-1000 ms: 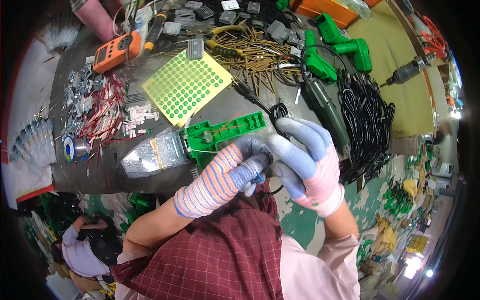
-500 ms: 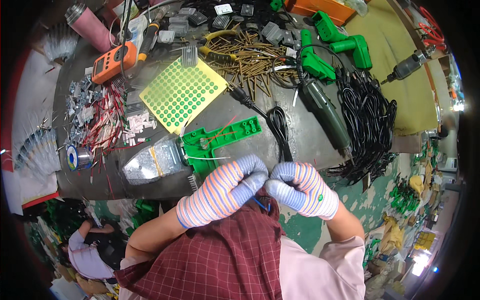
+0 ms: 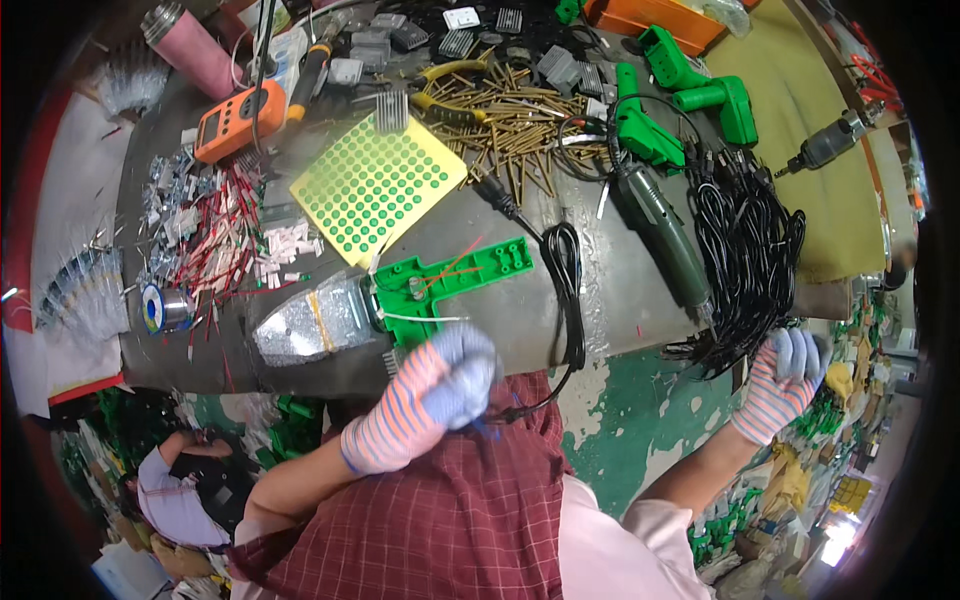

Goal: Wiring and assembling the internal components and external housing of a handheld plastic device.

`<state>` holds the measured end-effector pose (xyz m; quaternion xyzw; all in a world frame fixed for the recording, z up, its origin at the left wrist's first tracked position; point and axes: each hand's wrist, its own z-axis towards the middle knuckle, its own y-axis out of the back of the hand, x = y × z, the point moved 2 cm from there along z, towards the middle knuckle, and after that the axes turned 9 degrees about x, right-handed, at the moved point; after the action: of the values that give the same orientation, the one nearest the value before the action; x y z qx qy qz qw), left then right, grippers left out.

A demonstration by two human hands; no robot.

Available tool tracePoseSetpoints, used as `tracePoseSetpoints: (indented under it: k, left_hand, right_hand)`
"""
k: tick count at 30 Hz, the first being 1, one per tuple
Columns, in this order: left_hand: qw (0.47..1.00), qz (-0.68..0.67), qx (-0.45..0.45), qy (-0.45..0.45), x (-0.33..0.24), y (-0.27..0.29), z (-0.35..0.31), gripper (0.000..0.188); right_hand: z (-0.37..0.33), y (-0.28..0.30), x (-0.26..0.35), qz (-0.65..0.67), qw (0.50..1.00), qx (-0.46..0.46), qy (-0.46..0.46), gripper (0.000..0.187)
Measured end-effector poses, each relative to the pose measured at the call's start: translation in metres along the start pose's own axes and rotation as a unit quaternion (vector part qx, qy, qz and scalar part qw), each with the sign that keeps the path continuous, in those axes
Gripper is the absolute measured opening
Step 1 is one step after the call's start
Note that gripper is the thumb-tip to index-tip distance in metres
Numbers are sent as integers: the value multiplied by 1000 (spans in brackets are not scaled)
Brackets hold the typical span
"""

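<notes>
My left hand (image 3: 455, 385), in a striped knit glove, is closed at the table's front edge around the end of a black power cord (image 3: 572, 330). Thin blue wires show just below the fingers. The cord runs up in a loose loop to its plug (image 3: 492, 192). My right hand (image 3: 788, 375), gloved too, is off to the right beside a bundle of black cords (image 3: 740, 240). Its fingers are curled, and what they hold, if anything, is hidden. Beyond my left hand lies an open green handle shell (image 3: 460, 270) with red and white wires, joined to a bubble-wrapped piece (image 3: 310, 322).
A yellow sticker sheet (image 3: 385, 185), brass screws (image 3: 520, 120), a dark green electric screwdriver (image 3: 655, 230) and green housings (image 3: 650, 135) lie farther back. To the left are red-wired parts (image 3: 225, 215), a solder spool (image 3: 165, 308) and an orange meter (image 3: 238, 122). Another person (image 3: 185, 490) sits lower left.
My hands have parted: the right swung far to the right, the left moved slightly left and down. The tightly bundled cord has loosened into a loop reaching my left hand.
</notes>
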<state>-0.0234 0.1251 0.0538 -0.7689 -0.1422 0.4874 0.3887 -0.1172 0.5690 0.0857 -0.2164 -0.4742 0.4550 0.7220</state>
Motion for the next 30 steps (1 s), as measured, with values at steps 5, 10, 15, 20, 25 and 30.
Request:
tracePoseSetpoints:
  k: [5,10,15,20,25,30]
  left_hand:
    - [992,-123,-32,-13,3,2,23,9]
    - [994,-105,-27,-10,1,0,22,10]
    - [998,-52,-41,-15,-3,3,22,17]
    - [990,-122,-18,-67,-1,9,23,16]
    - [973,118,-113,-164,-4,13,20,15]
    - [987,69,-78,-122,-29,2,18,16]
  right_hand:
    - [13,-29,-92,75,968,-238,-10,59]
    - [12,-106,-188,-550,813,-100,-164,36]
    - [41,-148,-234,-708,624,322,-73,40]
    - [28,-142,-251,-565,792,128,-191,45]
    - [6,-156,-255,-596,775,173,-119,41]
    - [-16,-167,-279,-530,822,56,-201,45]
